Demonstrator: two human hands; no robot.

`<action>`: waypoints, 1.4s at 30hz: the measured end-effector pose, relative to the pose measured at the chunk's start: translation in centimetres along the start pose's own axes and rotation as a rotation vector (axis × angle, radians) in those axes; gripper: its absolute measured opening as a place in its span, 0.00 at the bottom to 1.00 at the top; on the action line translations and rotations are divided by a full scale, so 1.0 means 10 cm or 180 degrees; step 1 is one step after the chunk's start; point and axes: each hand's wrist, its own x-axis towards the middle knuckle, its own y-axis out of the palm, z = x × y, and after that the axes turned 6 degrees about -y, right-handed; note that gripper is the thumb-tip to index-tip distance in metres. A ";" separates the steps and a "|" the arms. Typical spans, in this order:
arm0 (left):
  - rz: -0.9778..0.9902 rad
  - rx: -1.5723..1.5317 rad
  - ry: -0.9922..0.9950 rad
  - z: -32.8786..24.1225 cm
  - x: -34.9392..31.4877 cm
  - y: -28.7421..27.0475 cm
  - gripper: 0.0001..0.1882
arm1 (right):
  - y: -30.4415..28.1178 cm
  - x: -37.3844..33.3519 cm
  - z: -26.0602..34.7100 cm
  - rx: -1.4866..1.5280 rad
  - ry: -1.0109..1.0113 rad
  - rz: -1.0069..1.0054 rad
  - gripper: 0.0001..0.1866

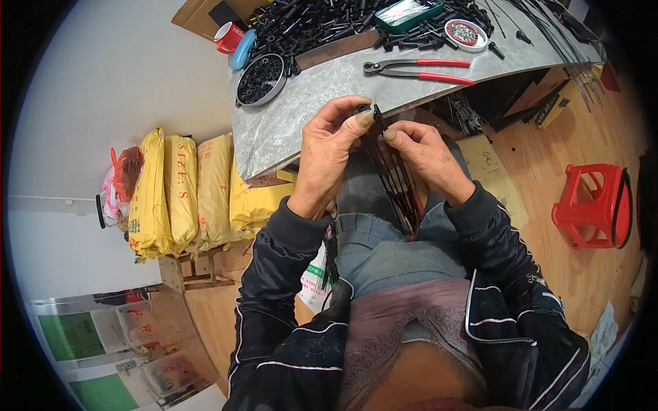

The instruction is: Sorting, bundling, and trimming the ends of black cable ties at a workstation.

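Above my lap, at the near edge of the grey table, both hands are raised close together. My left hand pinches a small dark ring-like piece between thumb and forefinger; its exact kind is hard to make out. Beside it, my right hand has its thumb and fingers closed on a thin black rod, whose tip points up next to the left thumb. Several more thin dark rods lie in a bundle over my thighs, running down from between the hands.
On the table are pincers with red handles, a round tin of black rings, a heap of black parts, a green tray and a dish of small metal pieces. A red stool stands right, yellow sacks left.
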 end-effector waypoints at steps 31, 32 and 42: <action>0.0283 -0.0708 0.0264 0.22 -0.04 0.05 0.16 | -0.07 -0.01 0.10 -0.0828 0.0331 0.0155 0.15; 0.0293 -0.0711 0.0246 0.23 -0.03 0.03 0.16 | -0.05 -0.02 0.09 -0.0751 0.0360 0.0179 0.14; 0.0652 -0.0848 0.0211 0.23 -0.02 0.04 0.18 | 0.03 -0.05 0.08 -0.0374 0.0297 0.0209 0.11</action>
